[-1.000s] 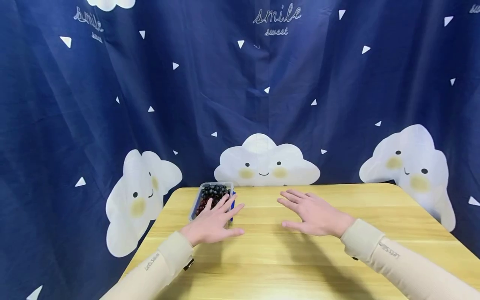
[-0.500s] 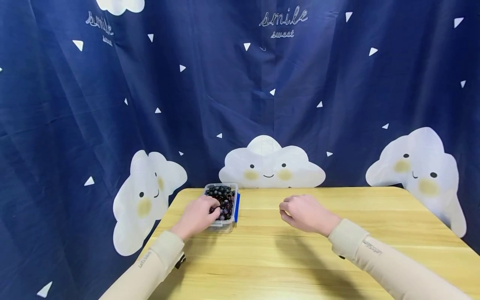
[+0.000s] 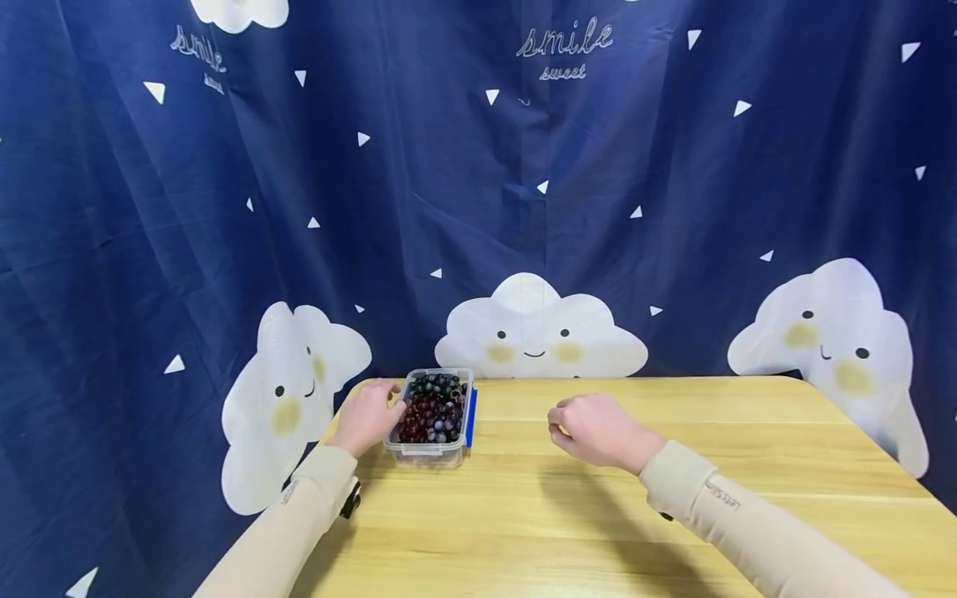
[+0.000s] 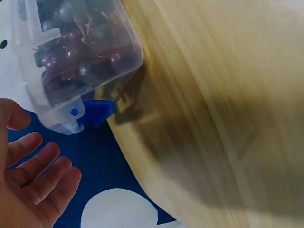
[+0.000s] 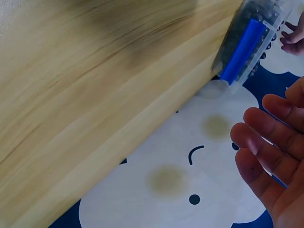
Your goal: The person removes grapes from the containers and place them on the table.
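A clear plastic box (image 3: pixel 429 452) stands near the table's far left corner, without a lid on top. Dark red and blackish grapes (image 3: pixel 429 411) fill it. Just off its left rim is my left hand (image 3: pixel 366 415), thumb towards the box. In the left wrist view that hand (image 4: pixel 35 178) has loosely bent fingers with nothing in them, a small gap from the box wall (image 4: pixel 135 57). My right hand (image 3: pixel 598 428) hovers above the table to the right of the box. Its fingers (image 5: pixel 249 137) are relaxed and hold nothing in the right wrist view.
A blue latch (image 3: pixel 472 418) runs along the box's right side, and another blue piece (image 4: pixel 97 112) shows in the left wrist view. The wooden table (image 3: pixel 486 531) ends at a dark blue curtain (image 3: pixel 478 208) printed with white clouds.
Both hands were spread wide a second ago; their fingers are now loosely bent. My left hand went from over the grapes to the box's left side. My right hand shifted slightly left.
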Action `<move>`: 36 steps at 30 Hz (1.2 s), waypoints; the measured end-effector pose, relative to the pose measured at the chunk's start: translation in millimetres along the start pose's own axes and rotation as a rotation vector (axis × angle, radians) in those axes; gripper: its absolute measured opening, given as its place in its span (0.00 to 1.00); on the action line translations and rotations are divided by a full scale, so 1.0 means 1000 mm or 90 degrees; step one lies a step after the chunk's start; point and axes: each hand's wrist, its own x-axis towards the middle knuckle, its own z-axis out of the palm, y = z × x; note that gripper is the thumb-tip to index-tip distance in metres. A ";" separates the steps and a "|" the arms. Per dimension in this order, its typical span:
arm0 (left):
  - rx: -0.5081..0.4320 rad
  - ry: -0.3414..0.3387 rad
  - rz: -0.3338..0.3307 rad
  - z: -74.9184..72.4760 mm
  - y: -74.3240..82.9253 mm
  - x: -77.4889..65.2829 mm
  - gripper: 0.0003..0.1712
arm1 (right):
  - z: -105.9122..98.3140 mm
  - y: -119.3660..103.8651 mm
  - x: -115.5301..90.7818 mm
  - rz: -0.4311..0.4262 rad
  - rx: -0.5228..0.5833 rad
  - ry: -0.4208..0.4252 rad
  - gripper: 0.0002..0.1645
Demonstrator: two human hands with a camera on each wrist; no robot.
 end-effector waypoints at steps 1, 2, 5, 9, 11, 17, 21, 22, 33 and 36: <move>-0.002 -0.009 -0.011 0.002 -0.001 0.001 0.16 | 0.001 0.000 0.000 0.001 0.000 0.000 0.10; -0.006 -0.019 -0.021 0.004 -0.002 0.002 0.16 | 0.002 0.000 0.000 0.002 0.002 0.001 0.10; -0.014 -0.033 -0.043 0.011 -0.002 0.004 0.17 | 0.004 0.001 -0.002 0.005 0.004 0.009 0.10; -0.030 -0.041 -0.055 0.020 -0.002 0.001 0.19 | 0.008 -0.001 -0.003 0.007 0.007 0.016 0.10; -0.028 -0.050 -0.061 0.025 -0.003 -0.002 0.21 | 0.010 -0.002 -0.004 0.010 0.014 0.008 0.10; -0.004 -0.060 -0.071 0.033 -0.003 -0.006 0.21 | 0.012 -0.005 0.002 0.044 0.047 -0.031 0.10; 0.003 -0.068 -0.071 0.034 0.000 -0.003 0.22 | 0.016 -0.006 0.018 0.072 0.078 -0.063 0.10; 0.004 -0.070 -0.073 0.034 0.000 -0.003 0.22 | 0.019 -0.007 0.023 0.078 0.085 -0.071 0.09; 0.010 -0.082 -0.098 0.032 0.000 -0.002 0.24 | 0.050 -0.026 0.085 0.175 0.109 -0.112 0.16; 0.011 -0.090 -0.102 0.031 0.001 -0.001 0.24 | 0.061 -0.027 0.095 0.215 0.130 -0.131 0.19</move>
